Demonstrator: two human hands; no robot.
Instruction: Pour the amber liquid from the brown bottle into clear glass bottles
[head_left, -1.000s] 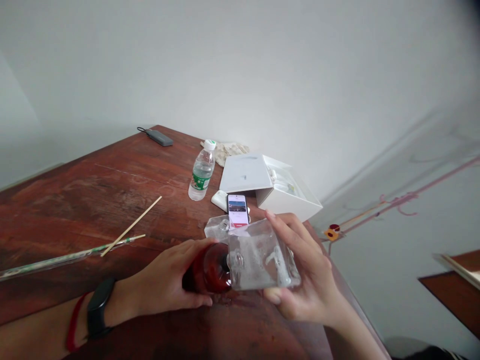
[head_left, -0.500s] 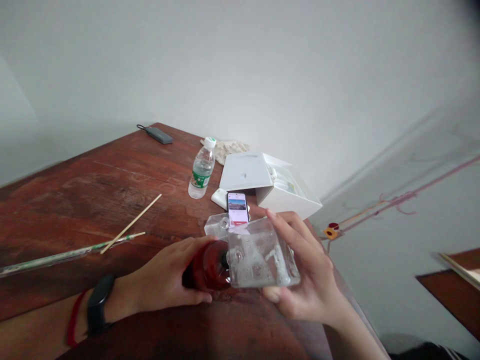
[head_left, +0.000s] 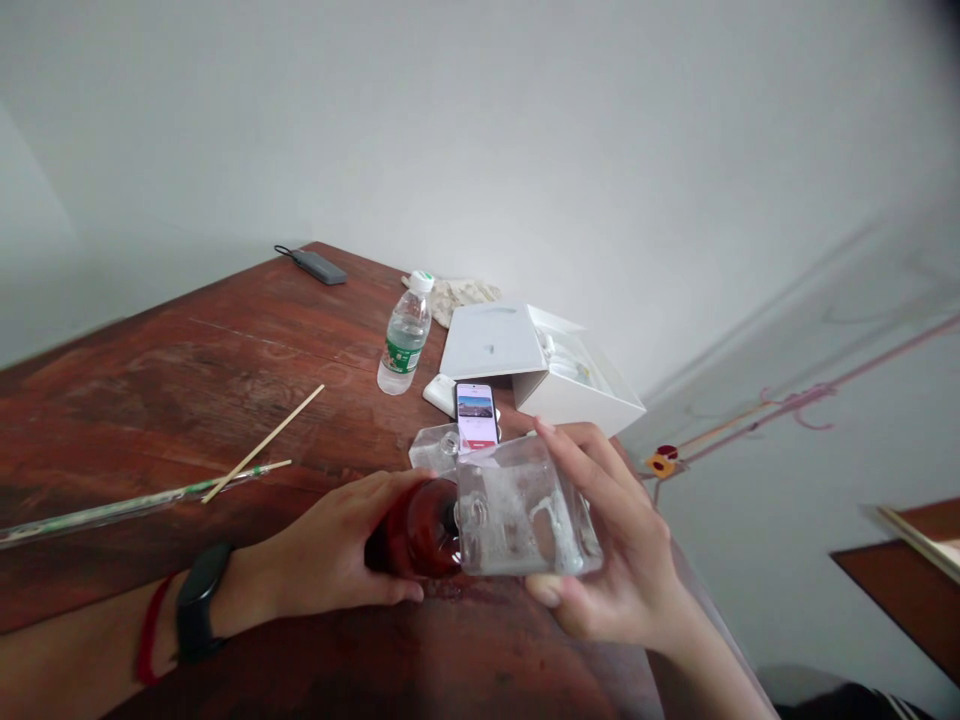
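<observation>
- Apparently little has shifted: half-closed left hand (head_left: pixel 341 550) grips the red bottle (head_left: pixel 427 535), near centre.
- Right hand (head_left: pixel 626 545), part-open, pinches a clear container (head_left: pixel 506 515) at the bottle's top.
- So the pairing holds steady.

A reddish-brown wooden table (head_left: pixel 172 390) spreads beneath the left hand (head_left: pixel 337 545) and the right hand (head_left: pixel 619 540), a pale gray wall (head_left: pixel 480 130) rising beyond them in soft light. Right of the right hand, a thin pink rail (head_left: pixel 814 395) with hooks slants upward (a faint shadow (head_left: pixel 750 311) crosses the wall nearby), a brown panel (head_left: pixel 904 585) below.
</observation>
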